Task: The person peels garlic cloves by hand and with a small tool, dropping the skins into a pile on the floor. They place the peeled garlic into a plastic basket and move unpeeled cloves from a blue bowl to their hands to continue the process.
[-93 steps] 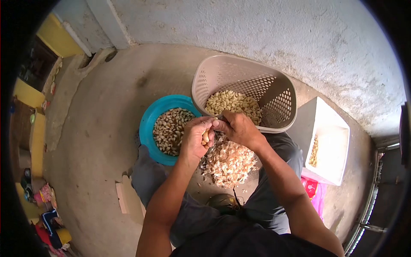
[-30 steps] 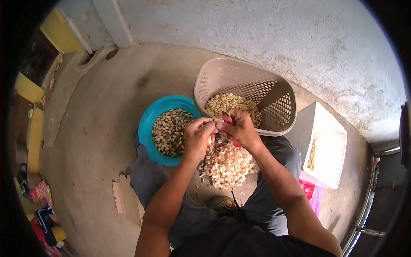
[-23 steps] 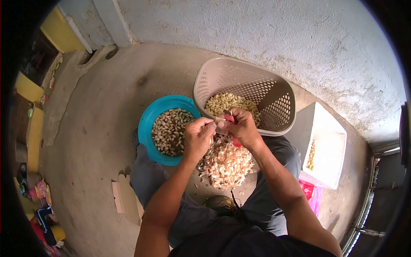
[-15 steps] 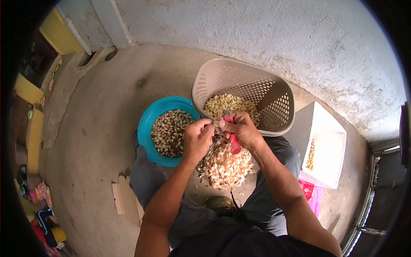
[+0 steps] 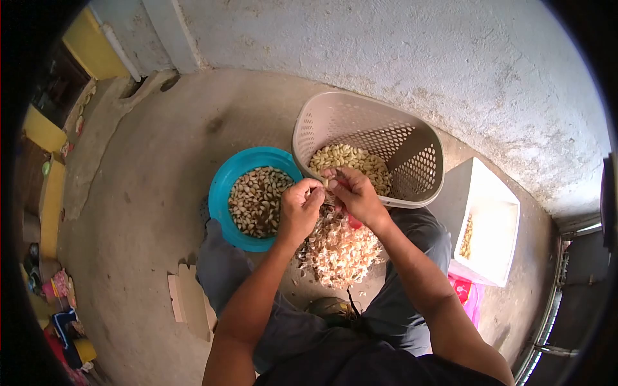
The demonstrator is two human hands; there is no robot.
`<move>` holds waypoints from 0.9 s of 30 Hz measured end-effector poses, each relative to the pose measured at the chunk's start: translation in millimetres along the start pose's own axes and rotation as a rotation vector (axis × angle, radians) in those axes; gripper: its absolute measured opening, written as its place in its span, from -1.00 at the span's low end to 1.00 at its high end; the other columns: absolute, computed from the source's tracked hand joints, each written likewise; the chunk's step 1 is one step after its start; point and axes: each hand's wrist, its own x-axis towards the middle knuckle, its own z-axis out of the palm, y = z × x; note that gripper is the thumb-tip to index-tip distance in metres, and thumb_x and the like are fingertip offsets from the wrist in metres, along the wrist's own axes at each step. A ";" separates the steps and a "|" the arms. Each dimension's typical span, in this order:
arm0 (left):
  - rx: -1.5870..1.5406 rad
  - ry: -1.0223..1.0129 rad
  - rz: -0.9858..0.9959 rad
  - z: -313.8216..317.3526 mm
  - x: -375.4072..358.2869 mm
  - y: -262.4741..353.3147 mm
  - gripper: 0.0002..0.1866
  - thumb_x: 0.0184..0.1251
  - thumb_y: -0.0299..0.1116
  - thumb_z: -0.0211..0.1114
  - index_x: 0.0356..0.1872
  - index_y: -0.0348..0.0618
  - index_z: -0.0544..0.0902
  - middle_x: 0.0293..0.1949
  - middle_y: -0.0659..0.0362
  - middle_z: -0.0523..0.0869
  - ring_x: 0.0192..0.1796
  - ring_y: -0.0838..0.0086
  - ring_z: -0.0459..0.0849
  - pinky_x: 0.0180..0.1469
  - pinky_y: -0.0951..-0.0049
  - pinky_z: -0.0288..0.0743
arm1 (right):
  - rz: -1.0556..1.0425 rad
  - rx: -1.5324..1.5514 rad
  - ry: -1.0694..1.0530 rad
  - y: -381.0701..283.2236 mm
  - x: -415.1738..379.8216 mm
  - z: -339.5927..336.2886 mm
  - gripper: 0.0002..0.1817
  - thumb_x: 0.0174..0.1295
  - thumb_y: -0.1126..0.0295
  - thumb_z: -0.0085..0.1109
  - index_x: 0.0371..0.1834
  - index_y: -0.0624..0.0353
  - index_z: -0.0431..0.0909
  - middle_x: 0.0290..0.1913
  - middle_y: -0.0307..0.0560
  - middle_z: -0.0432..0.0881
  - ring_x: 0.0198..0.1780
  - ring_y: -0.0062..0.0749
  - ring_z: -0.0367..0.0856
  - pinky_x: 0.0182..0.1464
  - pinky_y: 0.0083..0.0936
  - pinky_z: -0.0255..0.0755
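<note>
Your right hand (image 5: 357,198) is wrapped around a red-handled tool (image 5: 355,222), fingers masking most of it; a small pale clove (image 5: 326,183) sits where it meets your left hand (image 5: 299,209). Your left fingers are curled and pinched, but you cannot tell whether they grip anything. Just left of them stands a smooth blue round basin (image 5: 217,215) of cloves in skins; beyond both, a perforated plastic basket (image 5: 331,112) with bare cloves; below, a heap of papery peelings (image 5: 344,248); well right, a boxy white container (image 5: 507,238).

Concrete floor (image 5: 154,167), teal basin (image 5: 219,186), perforated basket (image 5: 360,116), heap of papery peels (image 5: 341,254), white box (image 5: 454,190), cardboard (image 5: 187,299)
</note>
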 end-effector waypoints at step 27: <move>0.132 -0.129 0.028 7.9 -0.3 24.4 -0.65 0.50 -0.20 0.39 -0.05 -0.38 0.70 -0.40 0.13 0.73 -0.32 0.60 0.64 -0.26 0.47 0.53 | 0.130 0.044 -0.039 -15.8 -1.8 -17.6 -0.77 0.49 0.35 0.28 0.00 0.26 0.50 -0.38 -0.23 0.61 -0.49 -0.69 0.51 -0.51 -0.70 0.36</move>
